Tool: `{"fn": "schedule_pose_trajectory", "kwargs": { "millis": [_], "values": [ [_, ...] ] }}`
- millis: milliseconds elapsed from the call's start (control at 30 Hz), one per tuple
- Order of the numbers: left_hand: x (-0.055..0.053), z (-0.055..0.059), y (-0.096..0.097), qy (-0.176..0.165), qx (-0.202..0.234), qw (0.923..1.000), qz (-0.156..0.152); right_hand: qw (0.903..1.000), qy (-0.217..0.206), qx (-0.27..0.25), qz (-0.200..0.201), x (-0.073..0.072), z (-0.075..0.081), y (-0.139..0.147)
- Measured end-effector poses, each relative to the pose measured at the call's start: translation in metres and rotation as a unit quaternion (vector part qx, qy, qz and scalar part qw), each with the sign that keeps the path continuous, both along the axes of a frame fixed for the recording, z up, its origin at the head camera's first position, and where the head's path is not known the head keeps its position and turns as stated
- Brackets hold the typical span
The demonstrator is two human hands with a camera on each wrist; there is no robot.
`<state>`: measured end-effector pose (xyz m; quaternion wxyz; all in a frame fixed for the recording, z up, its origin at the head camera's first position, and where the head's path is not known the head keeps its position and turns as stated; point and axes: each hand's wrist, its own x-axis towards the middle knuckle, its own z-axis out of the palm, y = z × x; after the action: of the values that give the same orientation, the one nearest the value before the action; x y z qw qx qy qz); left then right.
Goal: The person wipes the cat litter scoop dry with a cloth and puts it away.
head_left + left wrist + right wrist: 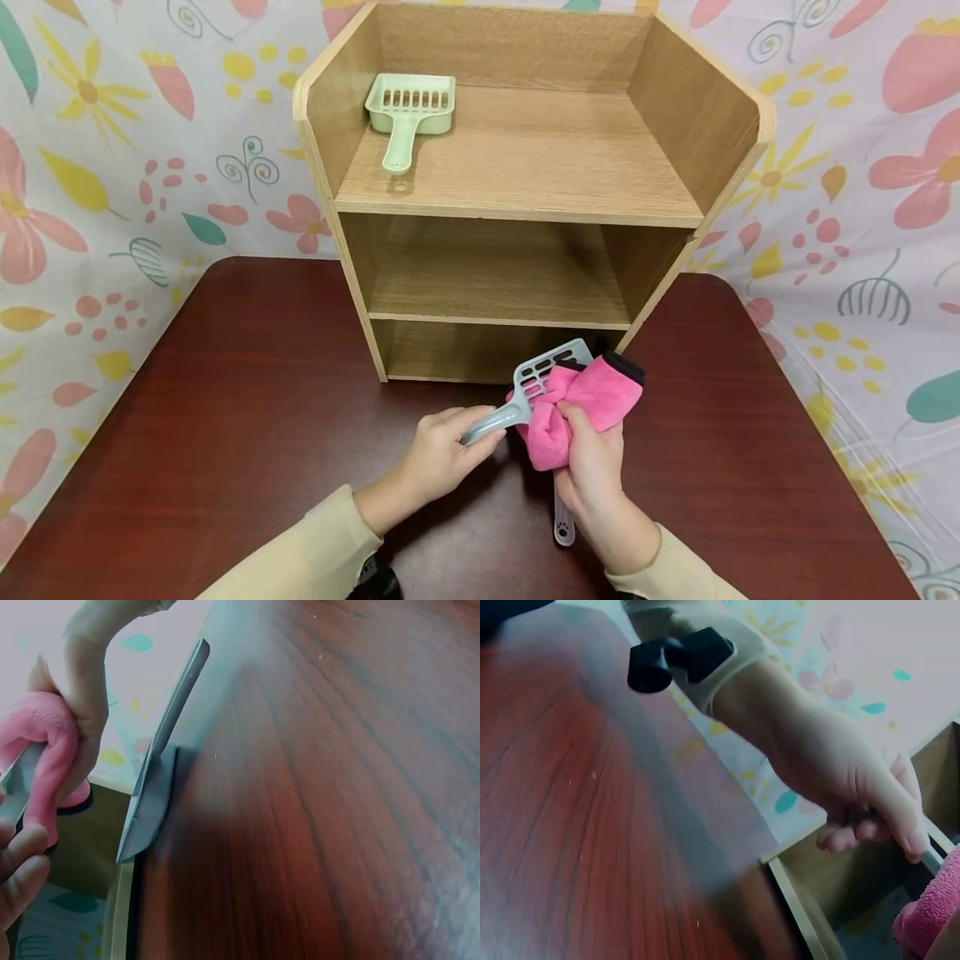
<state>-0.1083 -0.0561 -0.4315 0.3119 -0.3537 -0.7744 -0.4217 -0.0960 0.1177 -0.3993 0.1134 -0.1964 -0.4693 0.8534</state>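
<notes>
Above the dark red table [262,417], in front of the wooden shelf unit [540,158], the left hand [442,450] has its thumb and fingers closed round the handle of a blue-grey slotted scoop [517,406], while the right hand [597,475] clutches a pink cloth [603,392] against its head. Beneath, a grey scoop [564,518] rests on the table; a pale green scoop [402,133] sits on the top shelf's left side.

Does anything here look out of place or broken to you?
Nothing spilled or damaged stands out. The pink cloth looks crumpled, but the right hand holds it bunched against the pale blue scoop that the left hand grips, so that seems ordinary. Below, a grey handle juts out, partly hidden in the head view.
</notes>
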Motion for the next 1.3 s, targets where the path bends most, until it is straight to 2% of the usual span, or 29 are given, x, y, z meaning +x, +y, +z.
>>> {"fn": "schedule_pose_trajectory", "kwargs": {
  "millis": [267, 633, 933, 1200, 1300],
  "values": [
    [-0.002, 0.002, -0.011, -0.025, -0.003, 0.9995, -0.020, 0.9985, 0.010, 0.041, -0.034, -0.004, 0.000, 0.011],
    [-0.008, 0.008, -0.024, -0.056, -0.007, 0.9976, -0.040, 0.9964, 0.027, 0.078, -0.020, 0.000, 0.005, 0.022],
    [-0.007, 0.009, -0.023, -0.107, 0.019, 0.9936, -0.031, 0.9970, 0.046, 0.051, -0.035, 0.000, 0.007, 0.015],
    [-0.005, 0.004, -0.011, -0.091, 0.035, 0.9951, -0.014, 0.9978, 0.045, 0.039, -0.030, 0.001, 0.007, 0.007],
    [-0.004, 0.003, -0.007, -0.097, 0.037, 0.9946, -0.010, 0.9983, 0.041, 0.032, -0.027, 0.002, 0.007, 0.005]
  ]
}}
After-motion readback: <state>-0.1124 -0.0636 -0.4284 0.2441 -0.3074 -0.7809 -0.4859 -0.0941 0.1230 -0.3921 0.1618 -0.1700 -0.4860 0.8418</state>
